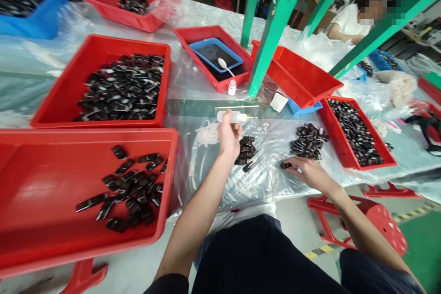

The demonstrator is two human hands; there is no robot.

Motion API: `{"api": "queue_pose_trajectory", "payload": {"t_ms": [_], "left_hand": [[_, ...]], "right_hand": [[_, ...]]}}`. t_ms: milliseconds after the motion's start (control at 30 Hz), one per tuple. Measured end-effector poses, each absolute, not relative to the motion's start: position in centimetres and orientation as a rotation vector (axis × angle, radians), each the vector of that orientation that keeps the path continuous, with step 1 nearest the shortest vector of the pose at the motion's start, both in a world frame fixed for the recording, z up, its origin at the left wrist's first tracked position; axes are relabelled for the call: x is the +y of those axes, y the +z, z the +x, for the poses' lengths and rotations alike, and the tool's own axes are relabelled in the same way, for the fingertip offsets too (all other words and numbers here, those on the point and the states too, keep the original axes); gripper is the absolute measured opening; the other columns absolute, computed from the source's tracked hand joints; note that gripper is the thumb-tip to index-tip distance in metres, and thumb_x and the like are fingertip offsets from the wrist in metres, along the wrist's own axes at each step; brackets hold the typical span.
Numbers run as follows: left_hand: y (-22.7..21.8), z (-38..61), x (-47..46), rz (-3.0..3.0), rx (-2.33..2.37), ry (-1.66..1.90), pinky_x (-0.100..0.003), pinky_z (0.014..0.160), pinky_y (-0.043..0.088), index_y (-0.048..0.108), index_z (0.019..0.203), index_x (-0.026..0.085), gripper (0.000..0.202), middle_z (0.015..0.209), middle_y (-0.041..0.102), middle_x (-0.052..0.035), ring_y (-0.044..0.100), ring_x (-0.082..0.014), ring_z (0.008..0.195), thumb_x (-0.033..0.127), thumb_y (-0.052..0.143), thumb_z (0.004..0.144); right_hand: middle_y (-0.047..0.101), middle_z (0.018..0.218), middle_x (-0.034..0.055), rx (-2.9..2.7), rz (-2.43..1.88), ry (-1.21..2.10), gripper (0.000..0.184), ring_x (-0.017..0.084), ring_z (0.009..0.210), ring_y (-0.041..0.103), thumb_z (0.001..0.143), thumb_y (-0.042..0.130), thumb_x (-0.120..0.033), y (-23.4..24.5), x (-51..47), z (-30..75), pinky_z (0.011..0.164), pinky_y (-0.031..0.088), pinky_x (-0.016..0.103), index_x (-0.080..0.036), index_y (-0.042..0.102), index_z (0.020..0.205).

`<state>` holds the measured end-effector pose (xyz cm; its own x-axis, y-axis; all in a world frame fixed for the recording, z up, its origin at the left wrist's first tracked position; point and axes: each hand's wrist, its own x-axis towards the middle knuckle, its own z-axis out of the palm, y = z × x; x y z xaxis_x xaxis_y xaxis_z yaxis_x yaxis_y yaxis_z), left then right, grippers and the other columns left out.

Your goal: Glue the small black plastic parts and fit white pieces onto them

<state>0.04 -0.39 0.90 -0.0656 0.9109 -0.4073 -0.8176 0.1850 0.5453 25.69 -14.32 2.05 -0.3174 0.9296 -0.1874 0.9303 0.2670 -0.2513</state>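
Observation:
My left hand [230,137] is closed around a small white squeeze bottle [237,116] with a yellowish tip that points right. Just under that hand lies a group of small dark glossy pieces [245,150] in rows. Beside it on the left is a spread of tiny white bits [207,134]. My right hand [305,171] pinches one small dark glossy piece [286,165] at the table's near side. Right behind that hand sits a heap of similar dark pieces [309,141]. What exactly these pieces are, I cannot tell.
Red bins of dark pieces stand left [165,82], near left [172,156] and right [379,163]. Behind are a red bin [182,36] holding a blue tray [203,48], a small white bottle [232,87] and green posts [263,55]. Another person [344,20] sits across the table.

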Motion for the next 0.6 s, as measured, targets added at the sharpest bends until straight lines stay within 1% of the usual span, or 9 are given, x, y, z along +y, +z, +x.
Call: {"api": "queue_pose_trajectory", "payload": {"t_ms": [100, 167, 233, 267, 367, 400, 467, 533, 600], "left_hand": [[0.7, -0.1, -0.2, 0.144, 0.809, 1.440, -0.019, 0.041, 0.024, 0.047, 0.073, 0.020, 0.052, 0.053, 0.038, 0.0080, 0.032, -0.0032, 0.043, 0.058, 0.081, 0.082], [0.5, -0.2, 0.0, 0.155, 0.820, 1.439, -0.019, 0.042, 0.023, 0.046, 0.072, 0.020, 0.051, 0.053, 0.037, 0.0082, 0.031, -0.0033, 0.043, 0.057, 0.079, 0.083], [0.4, -0.2, 0.1, 0.147, 0.829, 1.436, -0.019, 0.042, 0.022, 0.047, 0.072, 0.020, 0.048, 0.052, 0.037, 0.0084, 0.031, -0.0035, 0.042, 0.054, 0.077, 0.085], [0.3, -0.2, 0.1, 0.142, 0.827, 1.434, -0.019, 0.042, 0.022, 0.047, 0.072, 0.020, 0.046, 0.052, 0.036, 0.0086, 0.031, -0.0035, 0.042, 0.052, 0.076, 0.086], [0.1, -0.1, 0.1, 0.152, 0.818, 1.422, -0.019, 0.042, 0.023, 0.049, 0.073, 0.019, 0.044, 0.053, 0.036, 0.0091, 0.031, -0.0036, 0.043, 0.051, 0.076, 0.085], [0.0, -0.1, 0.1, 0.163, 0.817, 1.416, -0.019, 0.043, 0.022, 0.049, 0.074, 0.019, 0.045, 0.053, 0.036, 0.0091, 0.030, -0.0037, 0.043, 0.052, 0.077, 0.084], [-0.1, -0.2, 0.1, 0.184, 0.811, 1.415, -0.019, 0.043, 0.022, 0.050, 0.074, 0.019, 0.047, 0.053, 0.036, 0.0092, 0.030, -0.0037, 0.043, 0.055, 0.079, 0.082], [-0.2, -0.3, 0.2, 0.196, 0.794, 1.425, -0.019, 0.043, 0.022, 0.050, 0.074, 0.019, 0.049, 0.054, 0.036, 0.0093, 0.029, -0.0035, 0.044, 0.056, 0.081, 0.079], [-0.2, -0.6, 0.3, 0.192, 0.782, 1.431, -0.019, 0.043, 0.022, 0.049, 0.074, 0.019, 0.050, 0.055, 0.035, 0.0094, 0.028, -0.0033, 0.045, 0.055, 0.083, 0.077]], "right_hand": [[0.076, 0.086, 0.0053, 2.613, 1.864, -0.604, 0.022, 0.021, 0.071, 0.070, 0.100, 0.057, -0.033, 1.4, -12.5, 24.7, 0.067, 0.051, 0.032, -0.023, 0.068, 0.116], [0.071, 0.077, 0.0016, 2.717, 1.914, -0.746, 0.017, 0.018, 0.062, 0.063, 0.095, 0.060, -0.032, 1.3, -10.3, 24.1, 0.063, 0.049, 0.031, -0.023, 0.065, 0.110], [0.069, 0.077, 0.0007, 2.841, 2.012, -0.923, 0.014, 0.016, 0.059, 0.060, 0.090, 0.064, -0.031, 1.5, -7.3, 23.4, 0.060, 0.046, 0.029, -0.024, 0.060, 0.101], [0.069, 0.079, 0.0014, 2.896, 2.092, -1.017, 0.016, 0.015, 0.060, 0.060, 0.088, 0.066, -0.033, 1.7, -5.7, 23.0, 0.058, 0.045, 0.029, -0.024, 0.057, 0.098], [0.073, 0.095, 0.0066, 2.966, 2.252, -1.414, 0.031, 0.018, 0.077, 0.068, 0.083, 0.073, -0.042, 2.1, -1.0, 21.3, 0.060, 0.046, 0.028, -0.025, 0.050, 0.093], [0.073, 0.096, 0.0062, 2.977, 2.264, -1.548, 0.035, 0.019, 0.077, 0.068, 0.082, 0.075, -0.045, 2.1, 0.2, 20.7, 0.061, 0.047, 0.028, -0.025, 0.048, 0.092], [0.070, 0.091, 0.0031, 2.970, 2.283, -1.744, 0.038, 0.016, 0.069, 0.065, 0.083, 0.074, -0.049, 1.8, 1.8, 19.6, 0.061, 0.048, 0.029, -0.026, 0.048, 0.098], [0.067, 0.086, 0.0003, 2.943, 2.294, -1.795, 0.036, 0.014, 0.061, 0.058, 0.086, 0.069, -0.050, 1.2, 2.4, 19.0, 0.059, 0.047, 0.029, -0.026, 0.051, 0.107], [0.063, 0.081, -0.0004, 2.935, 2.338, -1.632, 0.032, 0.014, 0.058, 0.053, 0.092, 0.062, -0.048, 0.4, 2.3, 19.0, 0.058, 0.044, 0.030, -0.024, 0.056, 0.113]]}}
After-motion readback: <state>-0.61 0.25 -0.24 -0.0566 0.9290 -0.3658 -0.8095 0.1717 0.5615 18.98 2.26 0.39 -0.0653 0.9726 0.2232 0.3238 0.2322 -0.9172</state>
